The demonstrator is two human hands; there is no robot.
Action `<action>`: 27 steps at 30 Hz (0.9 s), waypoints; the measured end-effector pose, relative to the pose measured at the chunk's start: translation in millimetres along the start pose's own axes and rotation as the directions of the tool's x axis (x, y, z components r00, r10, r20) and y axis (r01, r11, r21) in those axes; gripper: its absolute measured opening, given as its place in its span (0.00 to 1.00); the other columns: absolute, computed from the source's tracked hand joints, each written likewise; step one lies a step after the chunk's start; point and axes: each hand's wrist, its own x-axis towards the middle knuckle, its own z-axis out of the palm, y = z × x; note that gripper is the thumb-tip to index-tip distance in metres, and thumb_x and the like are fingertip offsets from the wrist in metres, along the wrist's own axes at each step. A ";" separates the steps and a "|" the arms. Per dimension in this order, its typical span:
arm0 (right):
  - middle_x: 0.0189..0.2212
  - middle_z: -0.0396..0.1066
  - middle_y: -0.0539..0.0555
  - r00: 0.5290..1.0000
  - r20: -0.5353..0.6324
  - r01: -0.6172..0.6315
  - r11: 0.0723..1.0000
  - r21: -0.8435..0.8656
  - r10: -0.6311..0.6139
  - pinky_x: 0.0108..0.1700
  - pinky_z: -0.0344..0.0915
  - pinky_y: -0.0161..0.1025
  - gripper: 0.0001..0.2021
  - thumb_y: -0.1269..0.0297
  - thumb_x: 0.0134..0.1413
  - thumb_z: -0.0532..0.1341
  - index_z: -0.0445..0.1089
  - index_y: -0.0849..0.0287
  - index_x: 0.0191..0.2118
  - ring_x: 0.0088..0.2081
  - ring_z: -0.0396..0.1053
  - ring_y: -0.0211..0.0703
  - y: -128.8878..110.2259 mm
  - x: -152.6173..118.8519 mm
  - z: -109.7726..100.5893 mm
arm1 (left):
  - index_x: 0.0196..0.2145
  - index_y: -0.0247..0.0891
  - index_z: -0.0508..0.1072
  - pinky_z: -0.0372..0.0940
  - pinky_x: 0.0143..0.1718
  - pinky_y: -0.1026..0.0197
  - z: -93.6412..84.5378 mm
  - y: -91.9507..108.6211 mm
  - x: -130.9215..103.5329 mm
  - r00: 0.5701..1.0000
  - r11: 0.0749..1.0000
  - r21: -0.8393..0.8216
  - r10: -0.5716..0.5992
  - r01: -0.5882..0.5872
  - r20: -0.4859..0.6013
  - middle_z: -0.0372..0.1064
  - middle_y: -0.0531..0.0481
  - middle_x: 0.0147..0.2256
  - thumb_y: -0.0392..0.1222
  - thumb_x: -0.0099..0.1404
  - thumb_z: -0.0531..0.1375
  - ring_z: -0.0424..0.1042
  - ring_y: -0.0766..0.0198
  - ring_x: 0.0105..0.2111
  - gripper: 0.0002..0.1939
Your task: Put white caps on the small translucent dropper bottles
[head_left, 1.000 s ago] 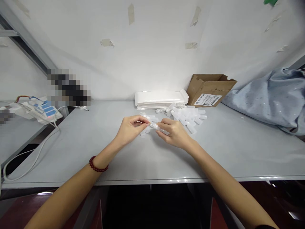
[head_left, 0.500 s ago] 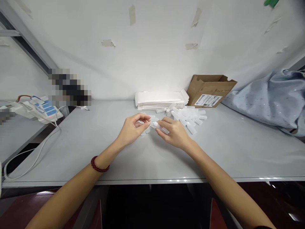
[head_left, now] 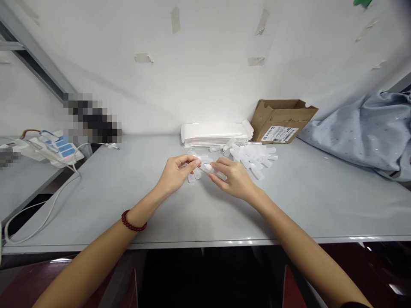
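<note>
Between my hands, above the grey table (head_left: 192,214), is a clear plastic tube (head_left: 218,172). My right hand (head_left: 236,177) is closed around it with thumb and fingers. The thumb and index finger of my left hand (head_left: 176,172) pinch at the tube's left end; whatever small part they grip is too small to make out. A few similar clear pieces (head_left: 192,177) lie just under and beside my left fingertips. Beyond my right hand spreads a loose pile of frosted, translucent tubes (head_left: 252,155).
Flat white packets (head_left: 215,133) are stacked by the wall. Right of them stands an open cardboard box (head_left: 282,122), then a pale blue cloth bag (head_left: 359,132). A power strip (head_left: 61,147) with white cables (head_left: 66,184) is at the left.
My left thumb and index finger have closed closer together at the tube's left end. My right hand keeps its grip. The view has shifted slightly.
</note>
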 end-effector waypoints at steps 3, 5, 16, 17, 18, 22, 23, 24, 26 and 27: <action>0.29 0.68 0.55 1.000 0.009 -0.006 1.000 0.004 0.006 0.26 0.51 0.35 0.11 0.63 0.60 0.55 0.72 0.63 0.37 0.25 0.60 0.36 -0.2 -0.4 0.0 | 0.29 0.37 0.76 0.65 0.32 0.63 0.8 0.6 -0.5 1.000 1.000 0.005 -0.005 0.005 -0.001 0.72 0.50 0.29 0.51 0.59 0.62 0.68 0.65 0.28 0.13; 0.29 0.68 0.55 1.000 0.012 -0.007 1.000 0.012 0.007 0.26 0.51 0.35 0.10 0.64 0.60 0.55 0.72 0.63 0.36 0.25 0.60 0.37 -0.3 -0.6 0.0 | 0.29 0.37 0.76 0.65 0.31 0.63 1.3 0.8 -0.8 1.000 1.000 -0.002 -0.012 0.012 0.006 0.72 0.50 0.29 0.50 0.59 0.62 0.67 0.65 0.27 0.13; 0.26 0.64 0.52 0.999 0.039 0.005 1.000 0.027 -0.006 0.26 0.49 0.35 0.09 0.65 0.59 0.55 0.71 0.62 0.33 0.23 0.57 0.35 1.1 -1.3 2.4 | 0.26 0.37 0.76 0.62 0.28 0.63 4.4 4.3 -4.2 0.999 0.999 0.050 -0.012 0.010 0.038 0.72 0.49 0.28 0.50 0.59 0.61 0.66 0.64 0.27 0.13; 0.26 0.64 0.52 0.999 0.039 0.007 1.000 0.023 -0.008 0.26 0.49 0.35 0.09 0.65 0.59 0.55 0.71 0.62 0.33 0.23 0.57 0.35 1.0 -1.5 2.7 | 0.27 0.37 0.76 0.63 0.28 0.63 4.5 3.5 -4.3 0.999 0.999 0.053 -0.011 0.008 0.040 0.72 0.49 0.28 0.50 0.59 0.61 0.67 0.64 0.28 0.13; 0.26 0.64 0.52 0.999 0.040 0.009 1.000 0.019 -0.009 0.26 0.48 0.35 0.09 0.65 0.59 0.55 0.71 0.62 0.32 0.23 0.56 0.35 0.8 -1.6 2.9 | 0.27 0.38 0.76 0.62 0.28 0.63 4.5 2.4 -4.3 0.999 0.998 0.057 -0.008 0.006 0.042 0.72 0.49 0.28 0.50 0.59 0.61 0.67 0.63 0.28 0.13; 0.26 0.63 0.52 0.999 0.048 0.013 1.000 0.005 -0.013 0.25 0.48 0.34 0.10 0.65 0.59 0.55 0.72 0.62 0.33 0.23 0.56 0.35 0.8 -2.4 3.4 | 0.27 0.38 0.76 0.62 0.28 0.63 5.3 -3.3 -4.4 0.999 0.998 0.069 -0.003 0.000 0.053 0.73 0.49 0.29 0.50 0.60 0.61 0.68 0.62 0.29 0.13; 0.25 0.63 0.52 0.999 0.047 0.017 1.000 0.002 -0.017 0.25 0.47 0.34 0.10 0.65 0.59 0.55 0.72 0.63 0.33 0.22 0.55 0.35 1.0 -2.5 3.5 | 0.27 0.38 0.76 0.62 0.28 0.63 5.5 -4.4 -4.5 0.998 0.998 0.070 -0.002 -0.002 0.056 0.73 0.49 0.29 0.50 0.60 0.61 0.68 0.62 0.29 0.13; 0.25 0.62 0.52 0.999 0.046 0.020 1.000 -0.003 -0.020 0.25 0.47 0.34 0.10 0.66 0.59 0.55 0.72 0.63 0.32 0.22 0.55 0.34 1.2 -2.7 3.6 | 0.27 0.38 0.76 0.62 0.28 0.63 5.7 -5.0 -4.7 0.998 0.997 0.071 -0.002 -0.002 0.057 0.73 0.49 0.29 0.50 0.60 0.61 0.68 0.62 0.30 0.13; 0.25 0.62 0.52 0.999 0.042 0.024 1.000 -0.005 -0.024 0.25 0.47 0.34 0.10 0.66 0.59 0.55 0.72 0.63 0.32 0.22 0.54 0.34 1.6 -2.6 3.7 | 0.27 0.38 0.75 0.62 0.28 0.63 5.9 -4.8 -5.0 0.998 0.998 0.070 -0.005 0.001 0.057 0.72 0.49 0.29 0.50 0.60 0.61 0.68 0.63 0.29 0.13; 0.24 0.61 0.52 0.999 0.039 0.024 1.000 -0.002 -0.024 0.25 0.48 0.34 0.10 0.66 0.59 0.55 0.72 0.63 0.32 0.22 0.54 0.34 1.6 -2.3 3.6 | 0.27 0.38 0.76 0.62 0.28 0.63 5.7 -4.0 -5.0 0.998 0.998 0.069 -0.006 0.002 0.056 0.72 0.50 0.29 0.50 0.60 0.61 0.68 0.64 0.28 0.13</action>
